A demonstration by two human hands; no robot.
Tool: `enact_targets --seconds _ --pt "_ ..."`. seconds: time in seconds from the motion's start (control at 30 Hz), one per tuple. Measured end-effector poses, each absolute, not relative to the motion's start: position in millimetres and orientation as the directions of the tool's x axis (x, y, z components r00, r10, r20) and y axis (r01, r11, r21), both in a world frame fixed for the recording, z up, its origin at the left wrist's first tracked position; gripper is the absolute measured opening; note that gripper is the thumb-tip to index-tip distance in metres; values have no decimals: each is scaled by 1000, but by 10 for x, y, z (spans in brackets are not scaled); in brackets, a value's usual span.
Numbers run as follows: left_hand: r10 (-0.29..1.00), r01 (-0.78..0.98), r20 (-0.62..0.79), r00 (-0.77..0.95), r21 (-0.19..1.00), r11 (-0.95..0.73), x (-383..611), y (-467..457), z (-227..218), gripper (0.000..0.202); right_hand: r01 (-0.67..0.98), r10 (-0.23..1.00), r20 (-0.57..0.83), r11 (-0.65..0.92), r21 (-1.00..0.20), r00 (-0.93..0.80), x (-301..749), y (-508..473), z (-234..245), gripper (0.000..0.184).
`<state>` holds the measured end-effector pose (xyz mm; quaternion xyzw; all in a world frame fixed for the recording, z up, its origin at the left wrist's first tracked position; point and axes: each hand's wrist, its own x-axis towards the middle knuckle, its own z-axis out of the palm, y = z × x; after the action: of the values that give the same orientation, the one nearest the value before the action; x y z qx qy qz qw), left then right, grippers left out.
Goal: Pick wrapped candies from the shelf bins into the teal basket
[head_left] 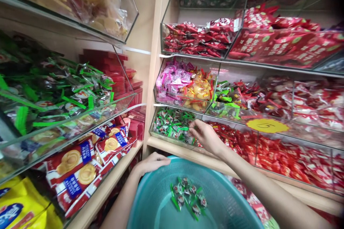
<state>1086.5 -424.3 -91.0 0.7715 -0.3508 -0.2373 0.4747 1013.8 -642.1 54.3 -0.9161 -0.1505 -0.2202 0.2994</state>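
My left hand (152,162) grips the far rim of a teal plastic basket (150,200) held below the shelves. Several green-wrapped candies (188,195) lie in the basket's bottom. My right hand (205,136) reaches into a clear bin of green-wrapped candies (172,123) on the lowest shelf, fingers curled among the wrappers at the bin's right end. Whether those fingers hold a candy is hidden.
Clear acrylic bins line the shelves: pink and orange candies (185,84), red packets (204,37), red candies (282,154) under a yellow price tag (267,126). On the left stand green-wrapped sweets (59,93), red cookie packs (80,164) and a yellow bag (18,204).
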Motion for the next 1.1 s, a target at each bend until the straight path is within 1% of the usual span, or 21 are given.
enact_targets --seconds 0.07,0.1,0.17,0.23,0.3,0.37,0.5,0.57,0.6,0.73,0.93,1.1 --pt "-764 -307 -37 645 902 -303 10869 -4246 -908 45 391 85 443 -636 -665 892 10080 -6421 550 12" --pt "-763 -304 -42 645 902 -306 10872 -4249 -905 46 380 66 418 -562 -735 906 10055 -6423 542 14" --pt "-765 -300 -49 642 902 -310 10878 -4255 -898 46 374 43 400 -454 -809 916 10016 -6428 507 19" --pt "-769 -302 -50 637 902 -309 10881 -4260 -892 47 387 27 413 -406 -828 910 9978 -6432 458 20" --pt "-769 -308 -48 638 899 -311 10880 -4262 -886 47 411 26 443 -420 -809 896 9927 -6430 411 20" --pt "-765 -312 -48 642 896 -318 10876 -4262 -879 47 437 40 482 -493 -752 875 9858 -6425 375 18" --pt "-761 -300 -55 647 898 -320 10870 -4266 -870 46 483 81 605 -689 -541 792 9711 -6439 349 14" --pt "-765 -306 -49 642 899 -313 10873 -4272 -871 46 493 95 650 -735 -465 754 9654 -6463 357 13" --pt "-769 -310 -42 638 900 -306 10876 -4275 -872 46 496 95 663 -743 -449 742 9632 -6476 364 12" --pt "-776 -303 -38 629 908 -290 10874 -4278 -867 48 509 87 689 -741 -438 719 9570 -6511 394 10" --pt "-721 -284 -73 689 888 -361 10868 -4262 -870 48 513 86 698 -742 -431 711 9526 -6542 382 9" --pt "-766 -293 -69 639 899 -325 10879 -4275 -877 49 506 66 704 -743 -437 707 9534 -6595 334 8"
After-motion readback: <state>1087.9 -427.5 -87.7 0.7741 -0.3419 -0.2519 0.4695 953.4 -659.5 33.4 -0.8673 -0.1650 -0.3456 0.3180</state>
